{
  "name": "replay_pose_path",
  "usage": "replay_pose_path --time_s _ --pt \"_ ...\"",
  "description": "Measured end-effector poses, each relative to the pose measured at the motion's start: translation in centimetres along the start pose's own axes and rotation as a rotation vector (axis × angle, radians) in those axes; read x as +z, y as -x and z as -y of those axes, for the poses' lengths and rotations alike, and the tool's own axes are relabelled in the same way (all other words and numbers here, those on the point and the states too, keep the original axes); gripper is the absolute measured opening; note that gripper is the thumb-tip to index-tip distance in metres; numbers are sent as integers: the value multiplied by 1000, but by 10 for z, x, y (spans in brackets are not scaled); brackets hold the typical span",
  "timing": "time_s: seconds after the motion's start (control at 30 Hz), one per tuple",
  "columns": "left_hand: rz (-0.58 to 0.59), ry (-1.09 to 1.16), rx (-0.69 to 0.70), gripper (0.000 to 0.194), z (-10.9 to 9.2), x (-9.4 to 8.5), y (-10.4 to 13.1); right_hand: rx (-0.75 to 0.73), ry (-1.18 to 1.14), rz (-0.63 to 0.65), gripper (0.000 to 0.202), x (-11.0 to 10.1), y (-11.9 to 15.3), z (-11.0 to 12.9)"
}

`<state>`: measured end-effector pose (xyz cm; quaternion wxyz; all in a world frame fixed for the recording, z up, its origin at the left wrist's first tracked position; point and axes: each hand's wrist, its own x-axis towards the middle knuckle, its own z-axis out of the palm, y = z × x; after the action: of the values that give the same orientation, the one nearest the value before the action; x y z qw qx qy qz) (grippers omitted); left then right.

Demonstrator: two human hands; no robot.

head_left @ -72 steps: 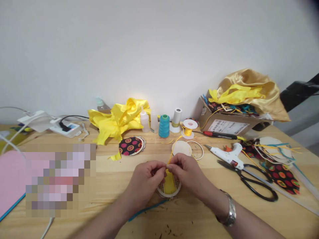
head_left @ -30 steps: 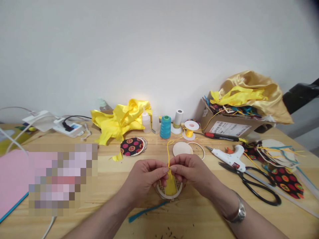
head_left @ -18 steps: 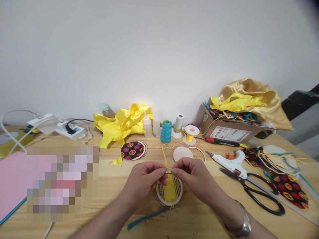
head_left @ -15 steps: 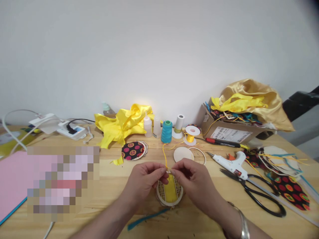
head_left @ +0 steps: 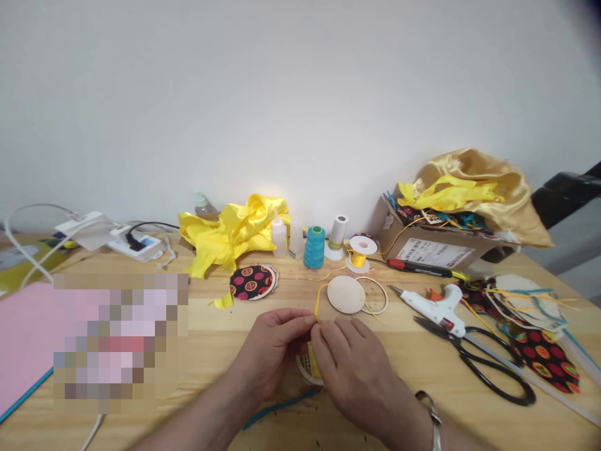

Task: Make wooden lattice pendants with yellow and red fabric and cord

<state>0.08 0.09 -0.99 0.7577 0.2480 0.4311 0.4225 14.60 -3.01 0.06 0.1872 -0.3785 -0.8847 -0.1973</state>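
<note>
yellow cord rose from the pinched finger and thumb of the left hand, above the half-hidden lattice frame; the right hand curled close beside, its hold impossible to tell. uneven tension might have loosened the cord, or the pale disc near its upper bend might have snagged it.

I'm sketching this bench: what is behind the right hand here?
A pale oval frame: its lower-left rim, grid and some yellow fabric show beside the right hand; its right side is covered.
</note>
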Motion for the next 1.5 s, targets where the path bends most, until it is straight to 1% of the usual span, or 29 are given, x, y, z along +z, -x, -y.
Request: replay_pose_path --time_s 0.1,0.17,0.2,0.23,0.27,0.33,0.4,0.43,0.47,0.53,0.63,0.7,0.83,0.93,1.07,1.13,1.23,1.3,1.37,1.43,1.5 --pt "-9 -31 19 16 0 0 0 -15 14 37 19 0 2 1" --pt "-30 -78 55 17 -1 -1 -1 -14 -57 24 20 1 3 0" --pt "-39 -106 76 18 -2 -1 -1 15 -133 0 19 1 3 -2" --pt "-45 -132 96 18 -3 -1 -1 76 -240 -36 19 2 3 -4" --pt "-48 -156 118 18 -4 -1 -2 179 -371 -71 18 2 2 -7" --pt "-35 -198 152 18 -6 -1 -2 482 -692 -92 16 4 -2 -12" --pt "-11 -242 166 17 -7 -1 -1 783 -1041 -21 16 6 -6 -17" --pt "7 -262 166 17 -7 -1 -1 891 -1199 33 17 8 -9 -18" --pt "25 -283 160 17 -7 -1 0 964 -1334 88 19 9 -11 -19" --pt "44 -314 149 17 -5 -1 0 1043 -1519 162 22 11 -15 -19" --pt "27 -337 146 17 -4 -1 1 1124 -1659 200 25 13 -17 -17" --pt "14 -352 146 17 -4 0 2 1141 -1712 192 26 13 -18 -16" --pt "29 -371 141 18 -6 1 3 1109 -1777 197 24 13 -17 -20" --pt "39 -385 133 18 -7 1 3 1089 -1745 203 20 13 -16 -23" --pt "52 -391 137 18 -7 1 2 1027 -1701 197 15 12 -15 -26" --pt "71 -394 140 18 -7 1 2 999 -1717 201 16 12 -16 -25" --pt "70 -399 129 16 -7 3 2 1003 -1721 192 20 12 -17 -25" --pt "55 -400 120 16 -7 3 2 1006 -1704 178 21 12 -17 -25" --pt "48 -400 115 17 -7 3 3 977 -1670 171 17 13 -16 -27" --pt "51 -386 112 18 -7 2 3 934 -1591 163 11 13 -15 -28" --pt "53 -362 107 18 -6 1 3 897 -1462 147 10 14 -13 -28"
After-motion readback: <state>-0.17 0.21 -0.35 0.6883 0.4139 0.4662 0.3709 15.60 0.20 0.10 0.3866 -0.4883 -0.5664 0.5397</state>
